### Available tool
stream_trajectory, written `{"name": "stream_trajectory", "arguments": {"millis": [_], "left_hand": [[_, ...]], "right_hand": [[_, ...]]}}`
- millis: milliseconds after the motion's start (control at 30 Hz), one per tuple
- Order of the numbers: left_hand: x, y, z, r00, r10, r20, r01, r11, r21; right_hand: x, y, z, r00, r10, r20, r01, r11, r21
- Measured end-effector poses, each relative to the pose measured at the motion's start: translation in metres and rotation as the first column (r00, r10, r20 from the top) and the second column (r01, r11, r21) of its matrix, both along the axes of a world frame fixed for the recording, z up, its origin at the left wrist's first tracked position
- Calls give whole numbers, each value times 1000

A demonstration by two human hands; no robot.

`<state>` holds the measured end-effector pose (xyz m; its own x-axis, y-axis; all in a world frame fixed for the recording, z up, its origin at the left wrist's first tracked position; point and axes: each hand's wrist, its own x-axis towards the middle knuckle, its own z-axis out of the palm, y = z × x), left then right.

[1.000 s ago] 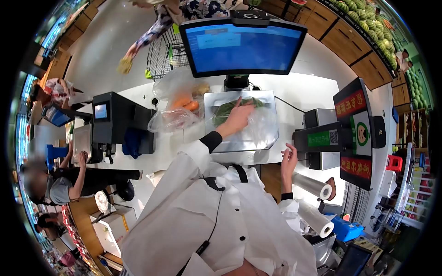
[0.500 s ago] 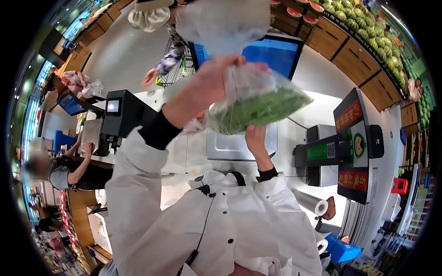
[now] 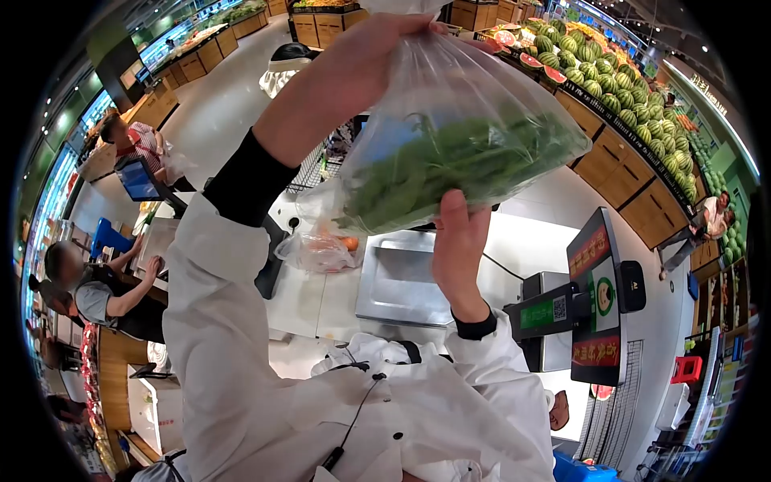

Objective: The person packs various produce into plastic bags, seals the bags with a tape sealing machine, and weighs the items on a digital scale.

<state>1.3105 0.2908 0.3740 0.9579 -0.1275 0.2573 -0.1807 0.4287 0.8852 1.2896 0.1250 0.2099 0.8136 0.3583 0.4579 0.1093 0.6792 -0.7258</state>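
Note:
A clear plastic bag of leafy greens (image 3: 462,165) is held up in front of me, over the counter. My left hand (image 3: 353,68) is closed around the bag's gathered neck, with loose plastic sticking out above the fist. Low on the bag, my right hand (image 3: 462,253) grips it with the thumb on the near side; its other fingers are partly hidden. Beneath the bag lies a steel weighing plate (image 3: 405,281). To the plate's left, a second clear bag (image 3: 317,253) with something orange in it rests on the counter.
On the right stands a checkout display (image 3: 601,297) with a QR code panel. A co-worker (image 3: 108,281) is at another counter on the left. Stacked watermelons (image 3: 602,68) fill a stand at the back right. A shopper's head covering (image 3: 281,76) shows behind my left forearm.
Both hands have lifted the bag of greens higher and closer to me. The bag now covers the blue screen behind it, and the second bag on the counter shows more fully.

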Motion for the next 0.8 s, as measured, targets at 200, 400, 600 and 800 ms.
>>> {"name": "stream_trajectory", "arguments": {"millis": [200, 400, 600, 800], "left_hand": [[-10, -12, -62, 985, -52, 163, 36, 994, 100], [-40, -67, -205, 856, 41, 515, -433, 601, 672], [-15, -63, -369, 990, 139, -10, -76, 599, 797], [-95, -71, -429, 925, 186, 331, -374, 295, 879]], "right_hand": [[22, -16, -87, 993, 115, 30, -114, 993, -31], [-30, -45, -223, 780, 335, -529, -424, 904, -51], [-20, -46, -297, 594, 230, -771, -515, 845, -145], [-49, -133, -343, 743, -112, -659, -393, 725, -566]]}}
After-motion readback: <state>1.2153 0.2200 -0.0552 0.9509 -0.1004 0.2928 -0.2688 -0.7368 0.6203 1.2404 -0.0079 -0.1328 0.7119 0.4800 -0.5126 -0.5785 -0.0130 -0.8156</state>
